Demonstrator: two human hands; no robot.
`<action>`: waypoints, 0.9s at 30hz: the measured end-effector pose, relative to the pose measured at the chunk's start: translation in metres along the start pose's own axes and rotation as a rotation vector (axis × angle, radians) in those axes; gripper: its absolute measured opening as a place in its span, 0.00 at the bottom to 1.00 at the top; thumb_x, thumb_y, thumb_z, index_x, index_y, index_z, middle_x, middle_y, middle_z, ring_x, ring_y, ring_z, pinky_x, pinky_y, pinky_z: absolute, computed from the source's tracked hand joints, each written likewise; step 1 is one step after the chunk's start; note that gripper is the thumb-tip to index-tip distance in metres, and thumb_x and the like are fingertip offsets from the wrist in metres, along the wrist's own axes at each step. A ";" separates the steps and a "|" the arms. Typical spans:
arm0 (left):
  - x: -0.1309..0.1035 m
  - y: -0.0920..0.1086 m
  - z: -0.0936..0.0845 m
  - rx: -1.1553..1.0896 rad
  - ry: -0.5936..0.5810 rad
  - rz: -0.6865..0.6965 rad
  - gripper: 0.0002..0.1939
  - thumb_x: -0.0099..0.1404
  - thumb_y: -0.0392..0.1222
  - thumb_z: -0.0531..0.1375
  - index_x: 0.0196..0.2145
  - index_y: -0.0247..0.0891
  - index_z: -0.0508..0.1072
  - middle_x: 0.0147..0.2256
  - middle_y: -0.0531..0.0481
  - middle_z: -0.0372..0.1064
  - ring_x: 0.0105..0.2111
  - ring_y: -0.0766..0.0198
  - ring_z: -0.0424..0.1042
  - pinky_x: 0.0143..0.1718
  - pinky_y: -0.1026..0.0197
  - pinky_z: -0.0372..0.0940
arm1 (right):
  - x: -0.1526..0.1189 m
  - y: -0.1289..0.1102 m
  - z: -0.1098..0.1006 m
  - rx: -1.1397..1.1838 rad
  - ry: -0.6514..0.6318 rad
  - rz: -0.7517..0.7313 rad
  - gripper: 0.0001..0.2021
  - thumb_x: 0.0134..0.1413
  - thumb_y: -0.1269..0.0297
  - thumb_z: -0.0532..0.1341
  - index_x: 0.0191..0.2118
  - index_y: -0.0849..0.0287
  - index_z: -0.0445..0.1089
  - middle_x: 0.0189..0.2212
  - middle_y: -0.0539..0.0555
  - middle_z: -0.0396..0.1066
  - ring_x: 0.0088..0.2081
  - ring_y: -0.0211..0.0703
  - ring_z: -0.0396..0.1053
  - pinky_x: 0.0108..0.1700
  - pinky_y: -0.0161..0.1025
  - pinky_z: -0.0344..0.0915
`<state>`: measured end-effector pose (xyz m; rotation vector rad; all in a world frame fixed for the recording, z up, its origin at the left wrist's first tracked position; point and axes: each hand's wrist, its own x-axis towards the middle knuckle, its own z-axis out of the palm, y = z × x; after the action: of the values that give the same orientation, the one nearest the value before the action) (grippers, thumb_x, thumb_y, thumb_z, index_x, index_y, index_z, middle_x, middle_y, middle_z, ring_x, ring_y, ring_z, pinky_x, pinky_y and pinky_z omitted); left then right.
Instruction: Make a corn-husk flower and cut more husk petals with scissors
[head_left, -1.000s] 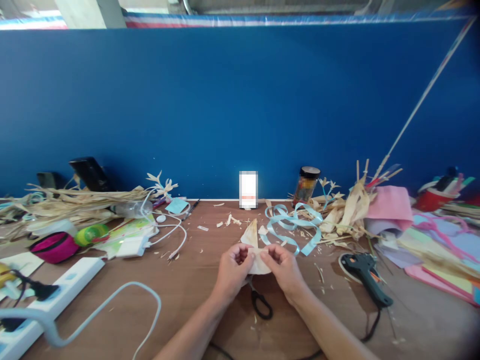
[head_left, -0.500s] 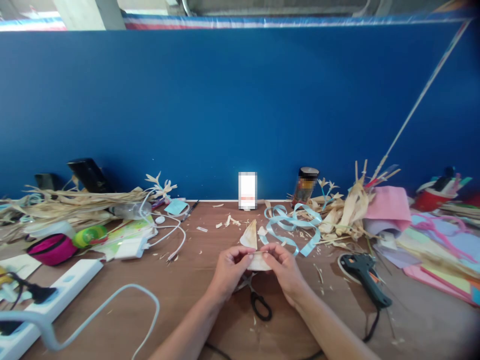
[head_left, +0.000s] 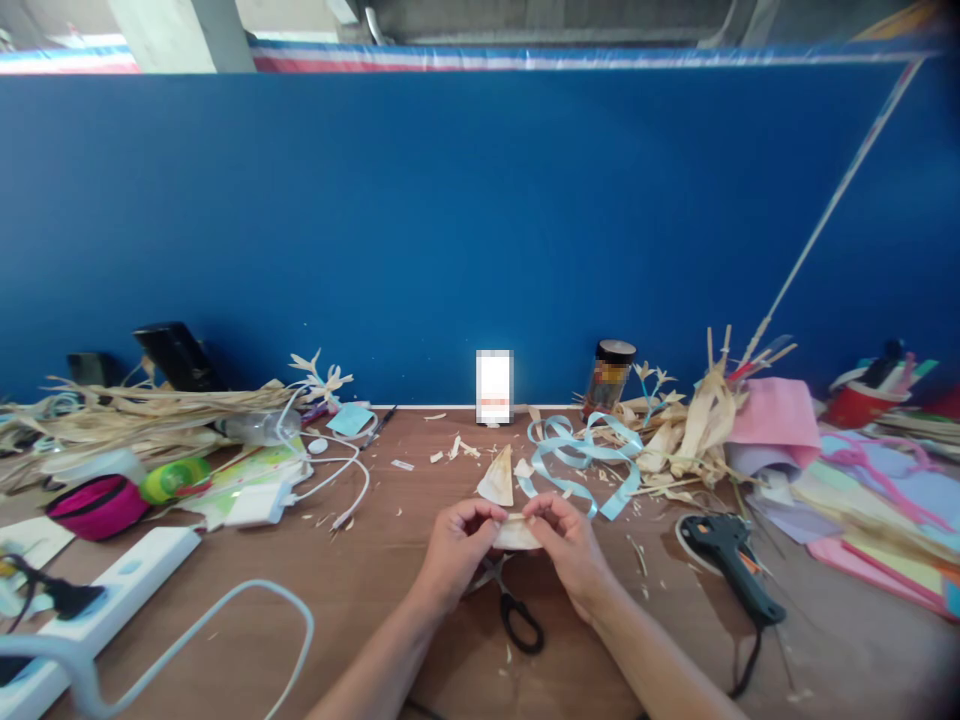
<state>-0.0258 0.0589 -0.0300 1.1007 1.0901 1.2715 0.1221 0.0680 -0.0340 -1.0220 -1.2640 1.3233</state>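
Husk piece (head_left: 517, 533), one, pinched by left hand (head_left: 459, 543) and right hand (head_left: 568, 543).

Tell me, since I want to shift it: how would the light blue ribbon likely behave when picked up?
The light blue ribbon is probably floppy, as it lies in loose curls. It should be light, being a thin, narrow band. Its loops cross one another, so lifting one part might drag the rest along.

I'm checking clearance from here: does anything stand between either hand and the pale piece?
Nothing visible does: the left hand and right hand both pinch the pale piece directly. The scissors lie on the table below, not in between.
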 end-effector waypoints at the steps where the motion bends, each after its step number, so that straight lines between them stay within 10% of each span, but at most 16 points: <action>1: 0.000 0.000 0.000 0.013 0.002 0.006 0.05 0.50 0.38 0.59 0.26 0.33 0.72 0.20 0.53 0.65 0.19 0.71 0.62 0.22 0.69 0.57 | 0.000 0.001 0.000 -0.009 0.001 -0.005 0.03 0.46 0.66 0.58 0.28 0.59 0.65 0.19 0.46 0.61 0.23 0.33 0.57 0.24 0.29 0.54; 27: 0.000 -0.003 0.000 0.264 0.018 0.096 0.10 0.51 0.44 0.60 0.26 0.32 0.72 0.21 0.50 0.68 0.20 0.70 0.63 0.21 0.69 0.56 | -0.002 -0.003 -0.002 -0.031 -0.035 0.100 0.13 0.48 0.54 0.57 0.29 0.61 0.66 0.20 0.48 0.63 0.23 0.34 0.60 0.23 0.29 0.57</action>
<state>-0.0254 0.0585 -0.0329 1.3547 1.2573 1.2374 0.1247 0.0662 -0.0309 -1.1001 -1.2772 1.4073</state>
